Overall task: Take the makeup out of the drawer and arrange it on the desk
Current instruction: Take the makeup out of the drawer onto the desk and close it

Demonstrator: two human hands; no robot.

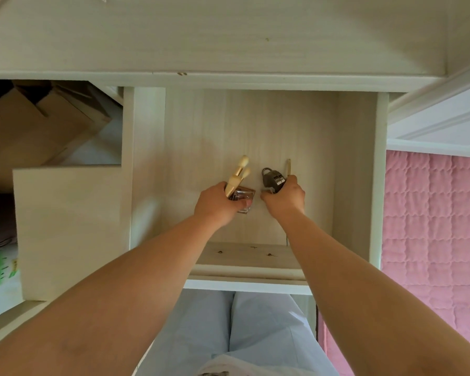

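Observation:
Both my hands reach into the open pale-wood drawer (pixel 353 172). My left hand (pixel 215 203) grips two cream-tipped makeup brushes (pixel 239 172) with light wooden handles, together with a small clear square bottle (pixel 243 198). My right hand (pixel 284 198) holds a dark metal eyelash curler (pixel 272 178) and a thin gold stick (pixel 288 167) that pokes up past the fingers. The rest of the drawer floor is bare. The desk top (pixel 228 36) spans the upper part of the view.
Cardboard boxes (pixel 38 123) sit in the open space left of the drawer, beside a pale panel (pixel 71 229). A pink quilted bed cover (pixel 432 240) lies to the right. My light blue trousers (pixel 242 329) show below the drawer front.

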